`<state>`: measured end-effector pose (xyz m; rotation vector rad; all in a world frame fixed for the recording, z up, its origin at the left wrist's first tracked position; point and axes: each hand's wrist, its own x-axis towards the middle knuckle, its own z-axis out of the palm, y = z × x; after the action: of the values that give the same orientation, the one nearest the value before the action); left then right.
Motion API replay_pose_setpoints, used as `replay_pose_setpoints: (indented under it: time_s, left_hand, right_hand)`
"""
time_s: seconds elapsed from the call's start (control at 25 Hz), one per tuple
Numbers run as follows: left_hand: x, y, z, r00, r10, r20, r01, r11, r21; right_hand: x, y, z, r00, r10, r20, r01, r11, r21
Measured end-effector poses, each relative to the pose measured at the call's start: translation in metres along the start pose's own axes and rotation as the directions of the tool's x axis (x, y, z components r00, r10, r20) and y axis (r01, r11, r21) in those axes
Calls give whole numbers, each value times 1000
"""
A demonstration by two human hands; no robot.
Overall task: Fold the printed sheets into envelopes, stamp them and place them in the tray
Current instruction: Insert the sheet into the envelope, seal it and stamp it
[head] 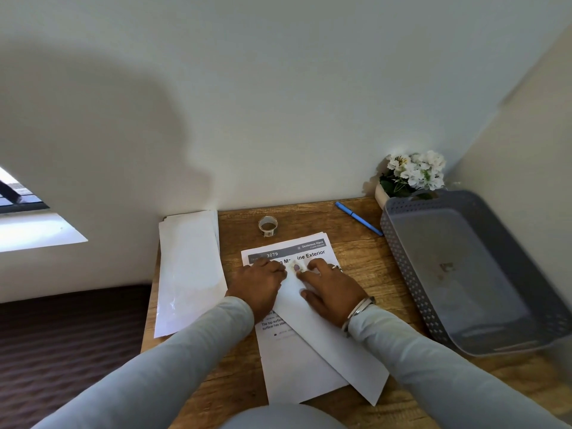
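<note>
Envelope point(328, 345), white and smooth, lies slantwise across my stack of printed sheets point(297, 376) near the middle of the wooden worktop point(359, 258), as I set a small pale stamp point(296, 267) at its far end. My right hand point(332, 291) lies fairly spread on the paper, forefinger pressing down by the stamp; my left hand point(263, 284) has bent fingers meeting the stamp's left edge, though I cannot tell whether they pinch or merely press. Stamping looks the step in hand. Next, I judge, comes a firm rub flat, then a lift right into the grey perforated plastic tray point(402, 261). A little stamp roll point(268, 226) stands just beyond.
</note>
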<state>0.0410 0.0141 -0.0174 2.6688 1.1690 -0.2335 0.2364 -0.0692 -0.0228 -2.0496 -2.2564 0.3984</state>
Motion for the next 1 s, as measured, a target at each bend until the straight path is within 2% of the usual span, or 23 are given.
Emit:
replay_pose_setpoints:
  time_s: [0.32, 0.72, 1.0]
  left_hand:
    - [-1, 1, -3, 1000, 9, -12, -9, 1000, 7]
    - [-2, 2, -2, 1000, -13, 18, 13, 1000, 21]
    - [-8, 6, -8, 1000, -9, -26, 10, 1000, 18]
  right_hand:
    - [15, -18, -2, 990, 137, 26, -135, 989, -55]
    - [-3, -4, 1, 1000, -2, 8, 2, 998, -59]
    - [6, -17, 0, 998, 60, 30, -57, 993, -101]
